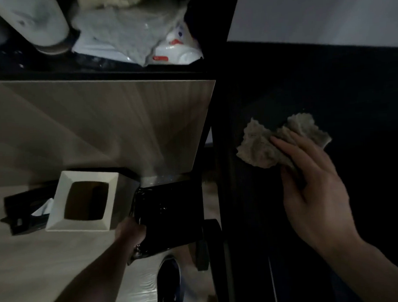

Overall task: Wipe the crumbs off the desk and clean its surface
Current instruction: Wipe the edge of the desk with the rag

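No readable text anywhere in this dim view. The closest thing to print sits on the crumpled white plastic bag [177,49] at the top of the shelf: a small red label strip with pale marks on it, too blurred to make out, plus an orange-red shape and a dark blue spot above it that look like part of a printed picture, not letters. No numbers, brands or signs can be read.

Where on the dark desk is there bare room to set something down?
The dark desk top looks bare above the beige crumpled cloth up to the pale wall, and right of the right hand pressing that cloth. Its left edge is bounded by the black frame post. The dim light may hide crumbs.
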Demonstrator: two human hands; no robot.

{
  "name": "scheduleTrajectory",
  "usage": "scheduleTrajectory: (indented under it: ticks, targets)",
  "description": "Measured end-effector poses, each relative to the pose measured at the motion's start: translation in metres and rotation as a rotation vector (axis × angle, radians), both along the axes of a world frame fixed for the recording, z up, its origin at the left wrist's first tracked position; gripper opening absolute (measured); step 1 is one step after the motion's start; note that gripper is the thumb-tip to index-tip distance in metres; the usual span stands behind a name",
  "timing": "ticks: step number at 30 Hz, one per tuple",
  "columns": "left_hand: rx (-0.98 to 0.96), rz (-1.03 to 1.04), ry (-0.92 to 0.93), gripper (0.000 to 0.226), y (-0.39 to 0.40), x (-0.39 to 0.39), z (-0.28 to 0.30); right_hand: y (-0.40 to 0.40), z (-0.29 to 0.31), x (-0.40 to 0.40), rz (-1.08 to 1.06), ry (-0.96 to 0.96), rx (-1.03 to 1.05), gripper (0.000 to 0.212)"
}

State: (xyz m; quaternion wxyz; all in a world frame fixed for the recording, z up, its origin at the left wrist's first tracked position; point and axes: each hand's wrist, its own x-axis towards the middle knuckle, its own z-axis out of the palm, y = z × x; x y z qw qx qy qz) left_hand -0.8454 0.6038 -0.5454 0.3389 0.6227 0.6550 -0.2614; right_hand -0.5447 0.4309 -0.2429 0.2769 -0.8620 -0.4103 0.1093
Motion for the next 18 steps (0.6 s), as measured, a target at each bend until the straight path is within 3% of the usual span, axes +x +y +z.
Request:
scheduleTrajectory:
  ticks: [9, 18]
  targets:
    - [-0.045, 0.023, 0.046, 0.035, 0.016, 0.018, -0.068, 0.002, -0.016, 0.000, -0.023, -0.111, 0.050, 0.054]
    - [-0.234, 0.263, -0.160, 0.080, 0.029, -0.013, -0.076, 0.003, -0.011, -0.005, -0.037, -0.062, 0.004, 0.057]
